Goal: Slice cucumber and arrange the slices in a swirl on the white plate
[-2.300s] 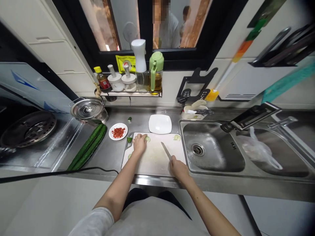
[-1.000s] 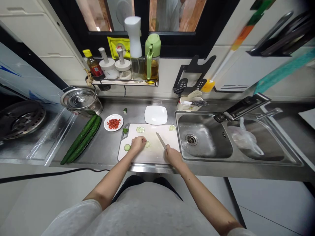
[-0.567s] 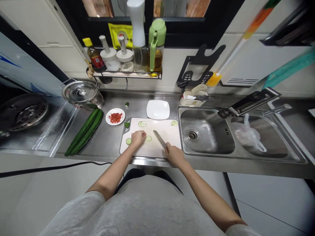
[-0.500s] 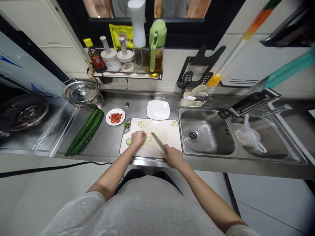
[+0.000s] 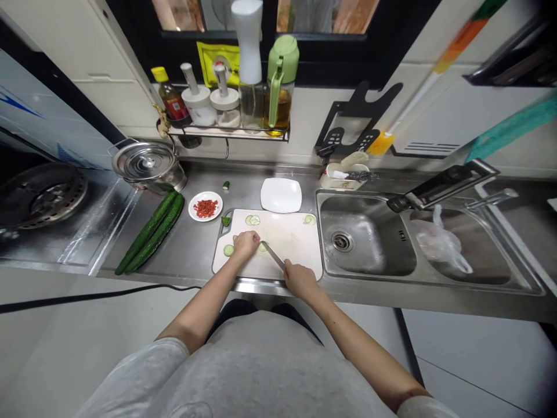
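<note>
On the white cutting board (image 5: 300,249), my right hand (image 5: 301,281) grips a knife (image 5: 275,256) by its handle. Its blade points up and left, with the tip over a cucumber slice (image 5: 261,247). My left hand (image 5: 246,245) rests on the board just left of that slice, fingers curled together; what they hold, if anything, is hidden. Another cucumber slice (image 5: 228,250) lies left of this hand. Overlapping slices (image 5: 253,220) sit near the board's far edge, and more slices (image 5: 309,219) lie at its far right corner. A green cucumber piece (image 5: 225,221) is by the board's handle.
A white plate (image 5: 281,195) stands behind the board. Left of it are a small plate (image 5: 216,213) of chopped red bits, a cucumber end (image 5: 225,185), two whole cucumbers (image 5: 152,232) and a lidded pot (image 5: 150,165). To the right is a double sink (image 5: 369,255).
My right hand has shifted slightly left, bringing the knife tip over the cucumber slice beside my left hand. My left hand stays nearly where it was.
</note>
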Motion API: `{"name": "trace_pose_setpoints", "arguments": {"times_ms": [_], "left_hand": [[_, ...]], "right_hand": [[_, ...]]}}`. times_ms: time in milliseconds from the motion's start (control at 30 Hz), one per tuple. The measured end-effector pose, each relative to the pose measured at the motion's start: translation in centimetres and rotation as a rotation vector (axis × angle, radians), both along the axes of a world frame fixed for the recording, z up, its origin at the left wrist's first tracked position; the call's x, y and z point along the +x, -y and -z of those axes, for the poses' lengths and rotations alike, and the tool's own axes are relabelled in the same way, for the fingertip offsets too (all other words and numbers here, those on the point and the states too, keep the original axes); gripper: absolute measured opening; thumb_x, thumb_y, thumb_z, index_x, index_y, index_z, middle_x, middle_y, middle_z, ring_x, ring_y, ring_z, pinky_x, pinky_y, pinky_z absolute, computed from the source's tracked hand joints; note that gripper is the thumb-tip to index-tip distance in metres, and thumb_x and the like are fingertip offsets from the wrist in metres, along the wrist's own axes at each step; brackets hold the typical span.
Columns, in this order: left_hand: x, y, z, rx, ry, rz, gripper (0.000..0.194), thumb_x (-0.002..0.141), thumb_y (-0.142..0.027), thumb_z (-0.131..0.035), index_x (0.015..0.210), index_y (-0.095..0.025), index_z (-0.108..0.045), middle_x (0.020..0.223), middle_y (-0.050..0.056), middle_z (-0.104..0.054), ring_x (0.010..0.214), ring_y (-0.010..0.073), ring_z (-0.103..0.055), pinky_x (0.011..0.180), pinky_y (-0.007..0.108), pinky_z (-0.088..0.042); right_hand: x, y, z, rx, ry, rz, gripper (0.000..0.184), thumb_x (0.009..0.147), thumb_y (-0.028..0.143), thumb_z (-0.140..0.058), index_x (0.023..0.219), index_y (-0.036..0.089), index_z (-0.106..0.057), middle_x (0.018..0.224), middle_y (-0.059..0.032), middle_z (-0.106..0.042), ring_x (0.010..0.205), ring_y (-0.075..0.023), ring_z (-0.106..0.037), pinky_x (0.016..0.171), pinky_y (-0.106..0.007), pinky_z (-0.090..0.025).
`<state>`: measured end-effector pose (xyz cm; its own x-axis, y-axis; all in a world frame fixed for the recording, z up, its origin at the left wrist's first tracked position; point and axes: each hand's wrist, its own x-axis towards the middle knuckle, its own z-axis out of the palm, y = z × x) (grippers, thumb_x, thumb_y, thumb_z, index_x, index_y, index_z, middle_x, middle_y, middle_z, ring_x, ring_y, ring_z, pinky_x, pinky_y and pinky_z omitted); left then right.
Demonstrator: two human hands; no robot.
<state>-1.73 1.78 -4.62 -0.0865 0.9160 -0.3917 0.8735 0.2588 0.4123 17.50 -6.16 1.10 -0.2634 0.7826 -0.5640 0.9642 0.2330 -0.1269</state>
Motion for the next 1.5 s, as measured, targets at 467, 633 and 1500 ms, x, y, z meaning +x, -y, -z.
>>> {"name": "trace_pose_setpoints", "arguments": {"times_ms": [467,633,1500], "left_hand": [[-0.1,-0.1,0.2,-0.008,0.001,-0.004,0.014,0.078,-0.029,-0.056,0.085,-0.026,-0.068,0.093,0.001,-0.072,0.093,0.0198,-0.060,0.090,0.037,-0.033],[0.0,-0.1,0.2,-0.004,0.005,0.002,0.013,0.078,-0.028,-0.056,0.084,-0.026,-0.068,0.092,0.001,-0.071,0.094,0.0197,-0.060,0.090,0.037,-0.032],[0.1,0.1,-0.2,0.013,0.001,0.042,0.018,0.079,-0.027,-0.054,0.086,-0.029,-0.071,0.098,0.001,-0.070,0.097,0.0213,-0.058,0.089,0.039,-0.032]], "right_hand": [[-0.4,0.0,-0.4,-0.034,0.013,-0.006,0.028,0.092,0.019,-0.032,0.115,0.016,-0.047,0.093,-0.0130,-0.068,0.090,-0.0250,-0.065,0.070,-0.031,-0.041],[-0.7,-0.1,-0.9,-0.056,0.034,-0.014,0.029,0.092,0.017,-0.032,0.117,0.016,-0.046,0.097,-0.0147,-0.067,0.093,-0.0246,-0.065,0.073,-0.032,-0.042],[-0.6,-0.2,-0.1,-0.116,0.036,-0.003,0.027,0.090,0.015,-0.036,0.115,0.014,-0.048,0.100,-0.0154,-0.067,0.096,-0.0249,-0.064,0.073,-0.031,-0.043]]}}
